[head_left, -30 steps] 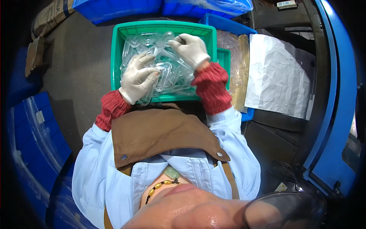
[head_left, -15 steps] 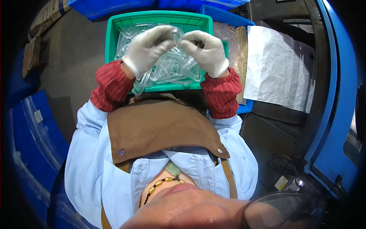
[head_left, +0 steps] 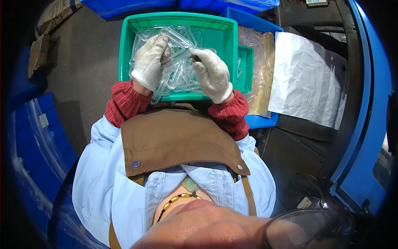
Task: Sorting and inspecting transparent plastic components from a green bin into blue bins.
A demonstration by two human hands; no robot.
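My left hand (head_left: 150, 62), in a white glove, is closed on a clear plastic triangular frame (head_left: 183, 38) with rounded corners, raised above the green bin (head_left: 241, 31). My right hand (head_left: 213, 74), gloved too, has its fingers closed at the frame's right-hand corner. A small dark thing (head_left: 196, 59) shows between its thumb and fingers; its kind is unclear. Beneath both hands, a loose heap of similar clear plastic pieces (head_left: 182, 79) fills much of the bin, partly hidden by the gloves.
Right of the bin stand a smaller green box (head_left: 247, 56) and a blue crate (head_left: 265, 120) with clear pieces and brown card. Further right lies crumpled white paper (head_left: 304, 79) beside a blue machine frame (head_left: 352, 133). Blue bins (head_left: 137, 6) stand behind; stacked blue crates (head_left: 49, 133) are at left.
My hands have moved apart and slightly lower; my left hand has turned more upright. The triangular frame now shows plainly between them. The view has shifted a little.
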